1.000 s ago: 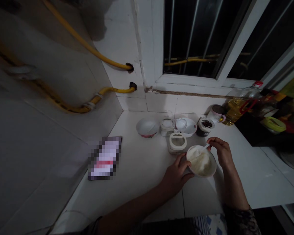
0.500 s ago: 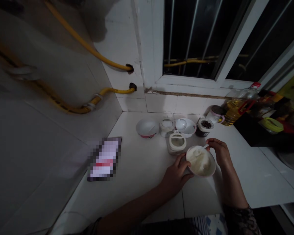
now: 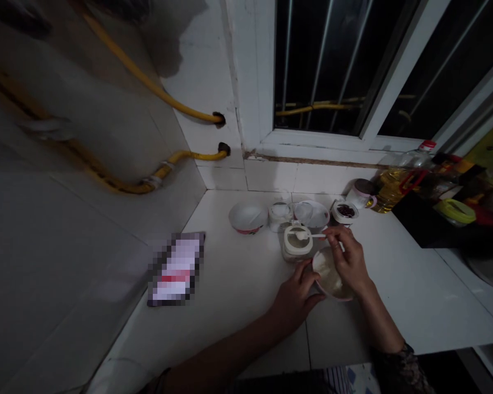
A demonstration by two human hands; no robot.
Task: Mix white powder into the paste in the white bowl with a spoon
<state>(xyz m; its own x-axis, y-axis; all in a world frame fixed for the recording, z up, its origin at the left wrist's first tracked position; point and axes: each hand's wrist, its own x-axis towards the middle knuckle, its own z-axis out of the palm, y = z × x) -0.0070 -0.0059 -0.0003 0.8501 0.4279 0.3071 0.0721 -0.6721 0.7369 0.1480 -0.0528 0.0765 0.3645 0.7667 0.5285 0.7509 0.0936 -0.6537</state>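
Observation:
My left hand (image 3: 292,298) is closed on the near-left rim of a white bowl (image 3: 326,276) holding a white powdery or pasty content. Between the fingers of my right hand (image 3: 352,264) is the handle of a small white spoon (image 3: 317,236). The spoon's head, with some white stuff on it, is above the opening of a white-rimmed square jar (image 3: 298,253). Whether the spoon touches the jar cannot be made out. My right hand and wrist cover the right part of the bowl.
Behind the jar stand an empty-looking bowl (image 3: 248,223), a clear canister (image 3: 280,220), another bowl (image 3: 321,218) and a jar of dark red bits (image 3: 345,211). A mug (image 3: 360,195) and an oil bottle (image 3: 390,189) are at back right. A pixelated flat object (image 3: 176,271) lies left.
My right hand has moved left and up with the spoon, from inside the bowl to over the square jar. My left hand stays on the bowl.

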